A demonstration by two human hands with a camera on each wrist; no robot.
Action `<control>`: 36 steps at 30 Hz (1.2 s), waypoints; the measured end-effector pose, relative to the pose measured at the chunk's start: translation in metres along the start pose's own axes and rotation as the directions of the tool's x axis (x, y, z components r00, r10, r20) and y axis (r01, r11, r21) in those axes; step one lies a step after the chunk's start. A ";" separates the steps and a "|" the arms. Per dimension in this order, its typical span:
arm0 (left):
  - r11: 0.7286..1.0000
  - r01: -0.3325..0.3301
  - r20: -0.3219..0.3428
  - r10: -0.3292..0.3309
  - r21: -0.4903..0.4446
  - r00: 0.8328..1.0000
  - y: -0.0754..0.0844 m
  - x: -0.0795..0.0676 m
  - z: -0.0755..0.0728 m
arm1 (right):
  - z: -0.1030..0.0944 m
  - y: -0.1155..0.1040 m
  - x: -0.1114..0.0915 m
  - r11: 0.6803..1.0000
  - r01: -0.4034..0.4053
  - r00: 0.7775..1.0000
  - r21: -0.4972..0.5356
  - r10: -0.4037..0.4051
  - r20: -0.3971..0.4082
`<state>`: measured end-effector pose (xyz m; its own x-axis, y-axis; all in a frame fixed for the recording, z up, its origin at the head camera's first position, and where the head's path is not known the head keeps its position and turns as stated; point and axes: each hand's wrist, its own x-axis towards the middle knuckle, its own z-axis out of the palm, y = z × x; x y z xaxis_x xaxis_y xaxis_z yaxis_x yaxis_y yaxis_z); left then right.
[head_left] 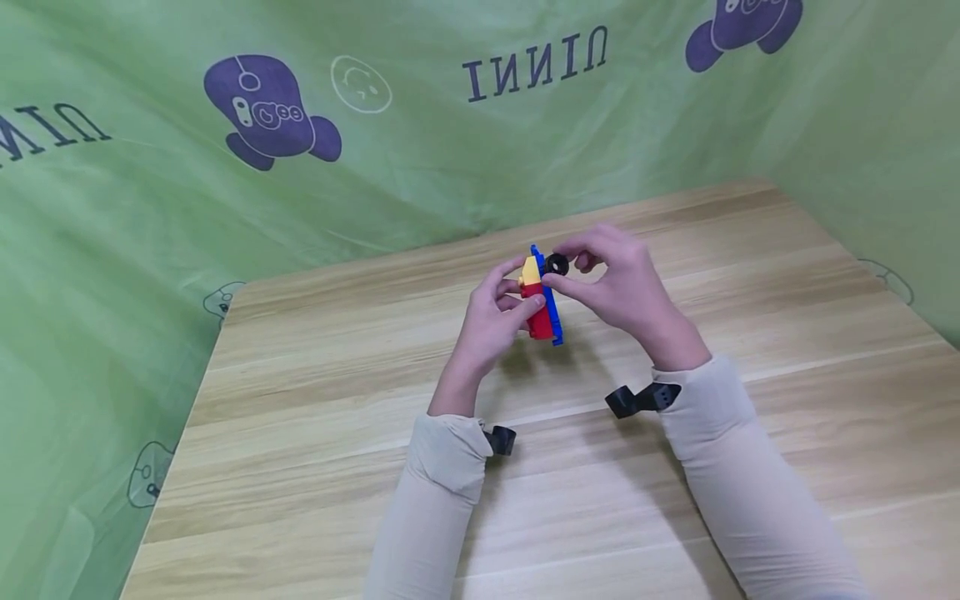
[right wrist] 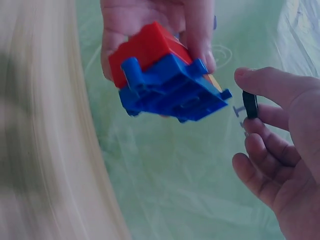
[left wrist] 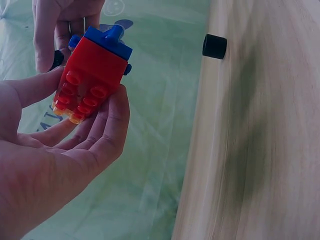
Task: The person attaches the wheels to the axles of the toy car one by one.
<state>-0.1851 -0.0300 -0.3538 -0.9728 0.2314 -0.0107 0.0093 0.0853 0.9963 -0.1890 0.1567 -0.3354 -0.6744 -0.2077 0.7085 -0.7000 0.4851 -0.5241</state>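
Observation:
My left hand [head_left: 491,317] grips a toy brick car made of red bricks [head_left: 540,323], a yellow brick [head_left: 531,271] and a blue base [head_left: 553,308], held up above the table. The base faces my right hand, and small pegs [right wrist: 131,70] stick out from its sides. My right hand [head_left: 622,283] pinches a black toy wheel [right wrist: 250,104] between thumb and fingers. In the right wrist view this wheel is apart from the blue base, close to its yellow end. Red studs [left wrist: 85,95] face my left palm.
A short black cylindrical piece [left wrist: 215,46] stands on the wooden table [head_left: 315,433] near its far edge. Green printed cloth [head_left: 420,183] hangs behind and at both sides. Black cameras [head_left: 621,402] are strapped at both wrists.

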 end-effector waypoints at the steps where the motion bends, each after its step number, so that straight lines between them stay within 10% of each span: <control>1: 1.000 -0.004 0.003 0.004 -0.004 1.000 0.000 0.000 0.000 | 0.001 -0.001 0.000 1.000 0.010 1.000 0.001 -0.010 -0.006; 24: 1.000 -0.006 0.037 0.007 -0.024 0.999 0.001 -0.002 0.000 | 0.015 -0.003 -0.003 0.999 0.025 0.998 0.026 -0.023 -0.052; 36: 0.994 0.103 0.002 -0.103 -0.049 0.995 0.002 -0.003 0.000 | 0.019 -0.003 -0.006 0.994 0.105 0.989 -0.028 -0.108 -0.100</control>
<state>-0.1823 -0.0300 -0.3515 -0.9682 0.2232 -0.1130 -0.1019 0.0608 0.9929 -0.1873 0.1402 -0.3475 -0.5681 -0.1724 0.8047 -0.7604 0.4840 -0.4331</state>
